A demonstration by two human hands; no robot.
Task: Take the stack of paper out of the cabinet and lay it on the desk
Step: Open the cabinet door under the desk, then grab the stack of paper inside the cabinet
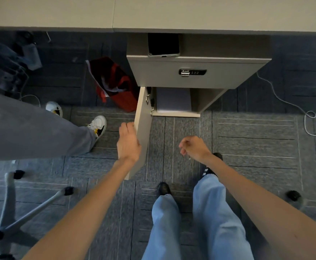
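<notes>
A grey cabinet (196, 77) with a combination lock stands under the pale desk (153, 12). Its lower door (143, 128) is swung wide open toward me. Inside the lower compartment lies a white stack of paper (174, 100), flat on the bottom shelf. My left hand (128, 141) rests on the outer edge of the open door, fingers curled over it. My right hand (192, 147) hovers in the air in front of the opening, loosely curled and holding nothing, well short of the paper.
A phone (163, 45) lies on the cabinet top, under the desk edge. A red bag (115, 83) sits on the carpet left of the door. Another person's legs (40, 124) and white shoes are at left. A chair base (22, 203) is lower left; a white cable (303, 111) trails right.
</notes>
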